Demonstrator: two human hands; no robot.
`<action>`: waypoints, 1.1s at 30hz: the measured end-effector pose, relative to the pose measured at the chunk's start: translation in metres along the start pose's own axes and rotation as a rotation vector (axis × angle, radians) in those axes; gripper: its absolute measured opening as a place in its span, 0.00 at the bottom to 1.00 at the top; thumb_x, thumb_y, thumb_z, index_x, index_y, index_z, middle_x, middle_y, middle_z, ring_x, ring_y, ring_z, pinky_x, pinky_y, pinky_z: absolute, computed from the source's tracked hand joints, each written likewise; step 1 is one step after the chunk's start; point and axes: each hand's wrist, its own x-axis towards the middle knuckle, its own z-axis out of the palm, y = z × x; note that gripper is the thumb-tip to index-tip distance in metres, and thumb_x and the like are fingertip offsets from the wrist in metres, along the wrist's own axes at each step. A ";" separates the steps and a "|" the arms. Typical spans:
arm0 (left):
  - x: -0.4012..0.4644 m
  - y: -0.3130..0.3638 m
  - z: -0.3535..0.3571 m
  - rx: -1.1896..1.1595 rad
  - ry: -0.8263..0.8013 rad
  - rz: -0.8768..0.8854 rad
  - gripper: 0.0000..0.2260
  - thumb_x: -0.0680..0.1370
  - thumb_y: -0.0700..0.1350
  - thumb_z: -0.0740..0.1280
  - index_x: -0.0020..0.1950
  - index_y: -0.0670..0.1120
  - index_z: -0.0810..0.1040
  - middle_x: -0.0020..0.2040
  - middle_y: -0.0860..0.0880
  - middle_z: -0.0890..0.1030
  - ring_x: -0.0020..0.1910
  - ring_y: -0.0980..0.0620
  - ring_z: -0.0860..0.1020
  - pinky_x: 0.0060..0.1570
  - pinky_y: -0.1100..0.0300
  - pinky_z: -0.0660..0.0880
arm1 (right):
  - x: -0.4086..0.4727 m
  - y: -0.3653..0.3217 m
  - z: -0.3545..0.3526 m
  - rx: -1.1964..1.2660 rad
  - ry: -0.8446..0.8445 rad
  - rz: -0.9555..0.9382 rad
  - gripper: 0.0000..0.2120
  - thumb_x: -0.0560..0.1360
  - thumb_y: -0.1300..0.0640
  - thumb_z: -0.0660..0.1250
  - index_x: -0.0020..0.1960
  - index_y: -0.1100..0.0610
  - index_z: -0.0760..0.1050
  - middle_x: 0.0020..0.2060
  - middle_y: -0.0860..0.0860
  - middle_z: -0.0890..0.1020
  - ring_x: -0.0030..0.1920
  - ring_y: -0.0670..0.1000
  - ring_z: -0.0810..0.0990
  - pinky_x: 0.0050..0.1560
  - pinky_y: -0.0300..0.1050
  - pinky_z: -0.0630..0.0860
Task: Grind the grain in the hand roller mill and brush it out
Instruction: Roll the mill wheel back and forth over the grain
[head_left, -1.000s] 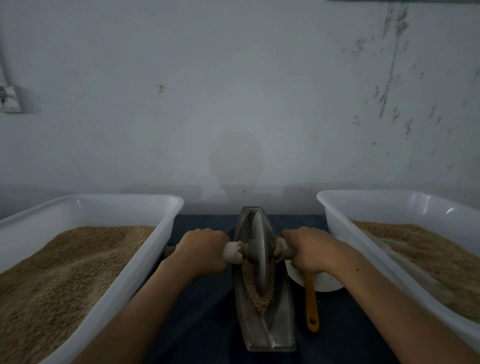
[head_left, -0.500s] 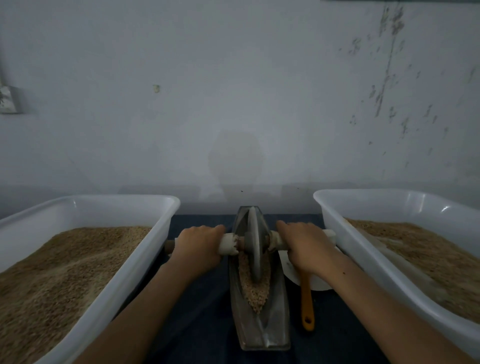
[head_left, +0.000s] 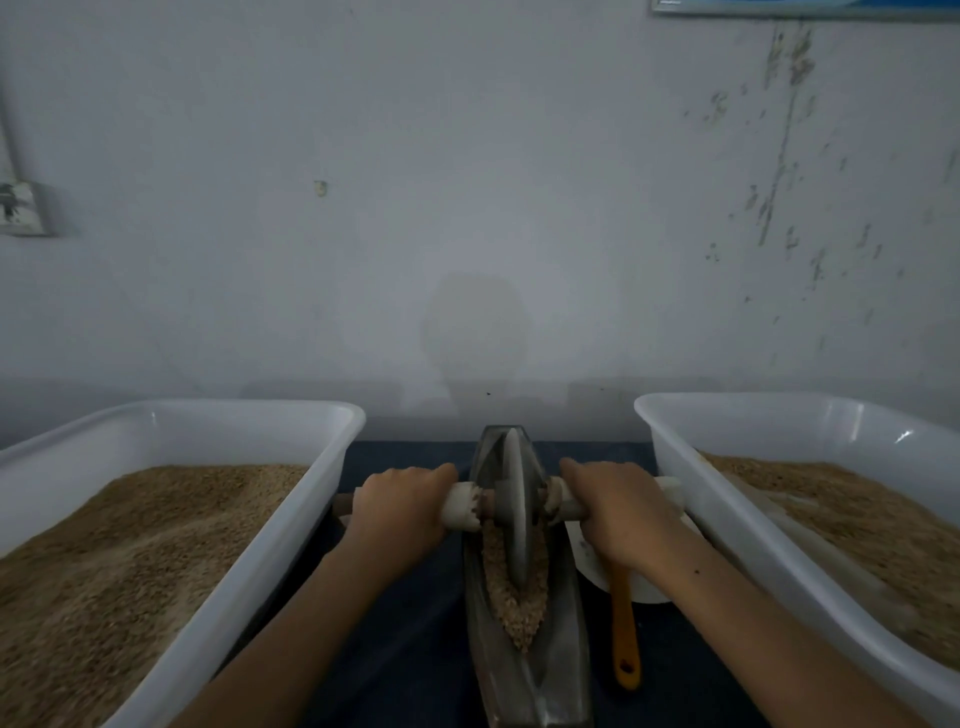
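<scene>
Grain (head_left: 514, 587), tan cracked kernels, sits in the narrow grey boat-shaped metal trough (head_left: 558, 675) of the hand mill, btwn both hands and running toward the person's body. Head view only. Grey stone-like disc wheel (head_left: 514, 514) stands upright in the trough groove, on a pale rod axle (head_left: 460, 512) that crosses the trough. Left hand (head_left: 400, 509) is wrapped over the axle's left end, fingers curled round it; right hand (head_left: 618, 512) clamps the right end the same way, hands apart w/ the wheel btwn them.

Handling, my read: wheel looks heavy and stiff, wants even push from both ends or it tips out of the groove; grip stays on the axle stubs, close to the wheel. Grain is loose, light, spills easily over the low trough edges. Grinding step in hand, brushing not yet started.

Orange-handled brush (head_left: 623, 639) lies just right of the trough, under the right wrist, its head end on a white round dish (head_left: 649, 592), mostly hidden. Large white plastic tub (head_left: 291, 519) outside the left hand holds brown grain; matching white tub (head_left: 727, 525) outside the right hand also holds grain. Surface is a dark blue cloth (head_left: 415, 649). Beyond the hands a scuffed pale wall (head_left: 467, 208), wall socket (head_left: 21, 208) far upper left. Dim light.
</scene>
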 end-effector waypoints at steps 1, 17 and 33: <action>-0.001 0.000 0.002 -0.010 0.039 -0.004 0.10 0.76 0.53 0.64 0.54 0.51 0.70 0.50 0.53 0.79 0.49 0.52 0.78 0.43 0.60 0.69 | 0.001 -0.001 0.003 -0.021 0.046 -0.004 0.11 0.74 0.64 0.62 0.49 0.51 0.63 0.51 0.50 0.77 0.52 0.53 0.76 0.48 0.46 0.65; 0.002 -0.003 -0.020 -0.018 -0.345 0.043 0.13 0.73 0.50 0.68 0.57 0.53 0.74 0.53 0.52 0.80 0.52 0.50 0.78 0.49 0.57 0.71 | -0.004 0.000 -0.024 -0.035 -0.319 -0.015 0.10 0.75 0.61 0.63 0.56 0.55 0.70 0.51 0.53 0.77 0.51 0.53 0.77 0.43 0.44 0.69; 0.000 0.005 -0.018 -0.089 -0.200 -0.050 0.09 0.75 0.48 0.66 0.55 0.51 0.74 0.53 0.51 0.80 0.52 0.50 0.78 0.53 0.55 0.74 | -0.003 -0.002 -0.011 -0.050 -0.120 0.032 0.11 0.74 0.63 0.63 0.53 0.54 0.67 0.52 0.53 0.77 0.52 0.54 0.77 0.43 0.43 0.65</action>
